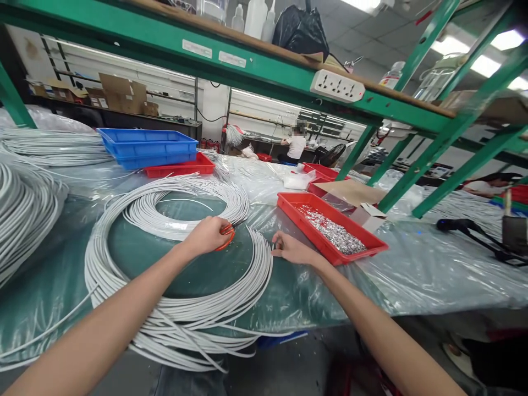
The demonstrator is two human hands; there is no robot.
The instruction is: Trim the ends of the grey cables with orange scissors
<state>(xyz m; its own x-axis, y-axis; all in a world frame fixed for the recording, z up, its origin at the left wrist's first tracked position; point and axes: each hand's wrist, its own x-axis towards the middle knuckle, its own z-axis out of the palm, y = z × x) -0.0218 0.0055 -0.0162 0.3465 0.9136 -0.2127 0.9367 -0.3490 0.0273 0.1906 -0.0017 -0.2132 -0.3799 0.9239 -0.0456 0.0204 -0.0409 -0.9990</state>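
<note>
My left hand (208,235) is closed around the orange handles of a pair of scissors (226,237), whose dark blades point right. Below and around it lies a large coil of white cable (259,269), its cut ends bunched at the upper right. My right hand (291,248) pinches at the outer edge of those ends, thumb and fingertips together. Something small and dark shows at its fingertips, too small to name. A second coil of white cable (235,201) lies behind. To the right stands a red tray (284,204) holding many small shiny metal pieces (336,231).
More cable coils (25,214) lie at the left. A blue tray (148,146) rests on a red one (181,166) behind. Plastic sheeting (421,269) covers the table. A green shelf frame (264,74) with a power strip (337,86) crosses overhead. A person (296,146) sits far back.
</note>
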